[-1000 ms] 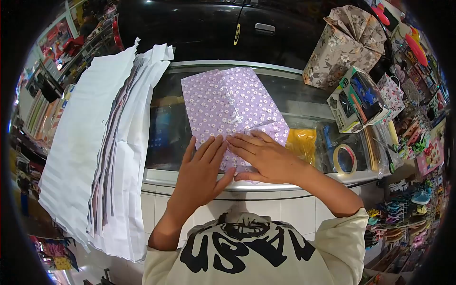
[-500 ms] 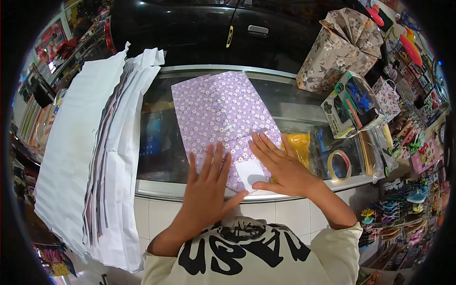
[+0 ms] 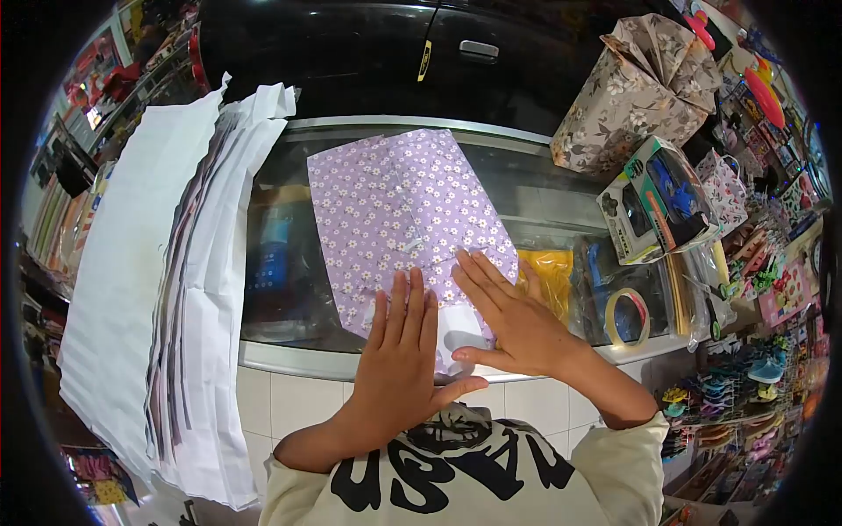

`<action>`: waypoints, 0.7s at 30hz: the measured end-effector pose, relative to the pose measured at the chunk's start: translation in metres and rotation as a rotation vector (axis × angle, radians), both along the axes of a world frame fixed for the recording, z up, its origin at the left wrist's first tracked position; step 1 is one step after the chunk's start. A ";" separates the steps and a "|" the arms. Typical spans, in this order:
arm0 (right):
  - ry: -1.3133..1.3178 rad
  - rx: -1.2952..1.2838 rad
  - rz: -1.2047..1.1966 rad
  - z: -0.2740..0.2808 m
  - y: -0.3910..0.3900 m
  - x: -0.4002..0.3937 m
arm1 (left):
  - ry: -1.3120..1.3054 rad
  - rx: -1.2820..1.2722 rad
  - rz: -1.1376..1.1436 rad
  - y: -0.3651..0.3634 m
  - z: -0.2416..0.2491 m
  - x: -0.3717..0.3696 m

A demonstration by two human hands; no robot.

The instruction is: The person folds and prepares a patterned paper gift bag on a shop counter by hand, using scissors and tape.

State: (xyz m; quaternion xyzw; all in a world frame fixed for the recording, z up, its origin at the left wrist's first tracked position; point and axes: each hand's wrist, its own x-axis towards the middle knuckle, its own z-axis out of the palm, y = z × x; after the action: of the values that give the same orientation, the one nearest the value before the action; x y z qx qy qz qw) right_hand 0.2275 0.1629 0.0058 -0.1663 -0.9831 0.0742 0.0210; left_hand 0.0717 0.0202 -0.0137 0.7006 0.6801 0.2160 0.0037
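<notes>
A flat piece of lilac wrapping paper with white daisies (image 3: 403, 202), folded into a bag-like shape, lies on the glass counter. Both hands rest on its near end. My left hand (image 3: 399, 351) lies flat with fingers extended on the lower left part, thumb pointing right. My right hand (image 3: 522, 324) presses flat on the lower right part, fingers pointing up and left. Between the hands, a white patch of the paper's underside (image 3: 458, 331) shows at the folded near edge. Neither hand grasps anything.
Stacked large white sheets (image 3: 132, 263) lie at the left. Right of the paper are a yellow packet (image 3: 551, 276), a tape roll (image 3: 626, 317) and a boxed toy (image 3: 658, 203). Behind stands a floral paper bag (image 3: 631, 105). The counter's metal edge (image 3: 289, 359) runs in front.
My left hand has moved right and slightly down along the near end. My right hand has shifted a little left. The paper's near end has come slightly closer to me.
</notes>
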 end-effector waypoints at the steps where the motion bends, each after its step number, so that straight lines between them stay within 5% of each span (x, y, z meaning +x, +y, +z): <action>1: 0.000 0.004 0.005 -0.001 0.000 0.001 | -0.015 0.010 -0.008 0.001 -0.002 0.001; 21: 0.113 -0.003 -0.061 -0.004 -0.004 0.002 | 0.009 -0.018 -0.011 0.003 -0.001 -0.002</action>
State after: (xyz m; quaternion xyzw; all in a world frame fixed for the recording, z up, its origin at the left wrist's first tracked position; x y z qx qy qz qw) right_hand 0.2296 0.1590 0.0015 -0.1919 -0.9746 0.0844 0.0783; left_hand 0.0695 0.0230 -0.0148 0.7052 0.6782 0.2066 0.0080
